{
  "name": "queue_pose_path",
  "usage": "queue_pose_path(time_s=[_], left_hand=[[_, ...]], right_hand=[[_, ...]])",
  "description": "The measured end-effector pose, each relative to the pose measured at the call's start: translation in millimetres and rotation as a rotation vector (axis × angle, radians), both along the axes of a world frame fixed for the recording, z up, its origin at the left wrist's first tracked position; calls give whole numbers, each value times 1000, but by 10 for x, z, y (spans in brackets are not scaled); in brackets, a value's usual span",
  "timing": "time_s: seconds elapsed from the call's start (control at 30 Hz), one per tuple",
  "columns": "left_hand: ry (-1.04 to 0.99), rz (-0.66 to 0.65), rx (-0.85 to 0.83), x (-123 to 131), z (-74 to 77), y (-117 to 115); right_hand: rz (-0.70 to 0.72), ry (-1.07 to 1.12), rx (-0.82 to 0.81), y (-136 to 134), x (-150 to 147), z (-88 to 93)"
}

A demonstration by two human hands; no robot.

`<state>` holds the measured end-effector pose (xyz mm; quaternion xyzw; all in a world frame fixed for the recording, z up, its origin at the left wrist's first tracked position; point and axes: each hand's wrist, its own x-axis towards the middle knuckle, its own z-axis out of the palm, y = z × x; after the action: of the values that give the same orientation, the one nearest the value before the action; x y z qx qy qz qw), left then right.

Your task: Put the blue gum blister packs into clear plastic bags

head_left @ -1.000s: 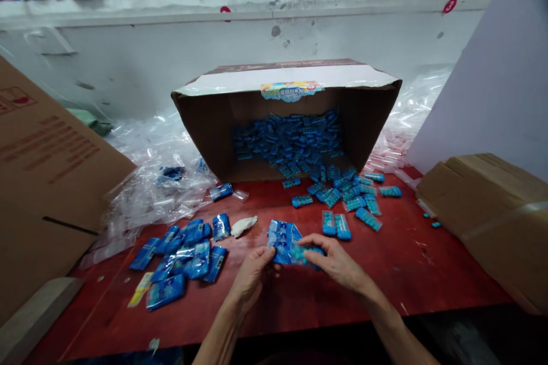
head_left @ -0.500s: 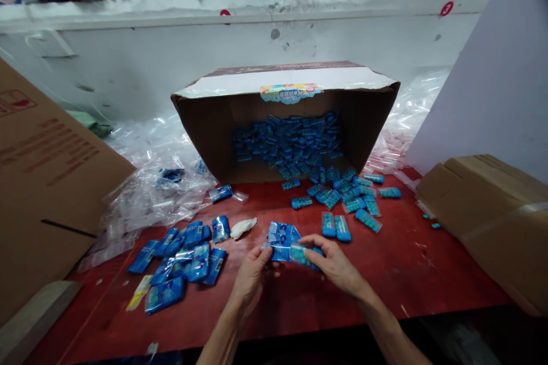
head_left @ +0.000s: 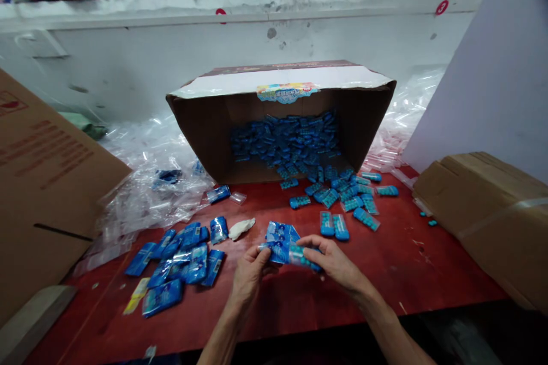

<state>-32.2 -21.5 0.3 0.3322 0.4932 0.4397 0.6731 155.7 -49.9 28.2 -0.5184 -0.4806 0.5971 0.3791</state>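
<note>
Between my hands, above the red table [head_left: 342, 296], is a blue printed plastic sleeve [head_left: 280, 239]. My left hand [head_left: 250, 268] pinches its left end between thumb and fingers. A clear and blue case of teal beads or candies [head_left: 299, 256] is gripped by my right hand [head_left: 336, 262], with thumb and fingers round its right part. The case's left end meets the sleeve; whether it sits inside or overlaps it, I cannot tell. Two similar cases [head_left: 334, 225] lie just beyond my right hand. Left of my left hand is a pile of filled blue packs [head_left: 188, 259].
A cardboard box [head_left: 205, 148] on its side holds many blue cases [head_left: 286, 140], some spilling out in front. Clear plastic bags [head_left: 154, 199] heap up at left. A white scrap [head_left: 242, 228] lies near the packs. Cartons stand at left [head_left: 51, 182] and right [head_left: 483, 211].
The whole view has shifted slightly. My hands keep the same grips; the sleeve and case are slightly tilted compared with before, and my left fingers are tucked closer under the sleeve.
</note>
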Motion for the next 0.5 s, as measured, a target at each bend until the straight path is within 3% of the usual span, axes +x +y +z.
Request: queue_pose_path(time_s=[0.5], left_hand=[[-20,38,-1,33,-31,-37]], right_hand=[[15,-1,32,-9,-21,47]])
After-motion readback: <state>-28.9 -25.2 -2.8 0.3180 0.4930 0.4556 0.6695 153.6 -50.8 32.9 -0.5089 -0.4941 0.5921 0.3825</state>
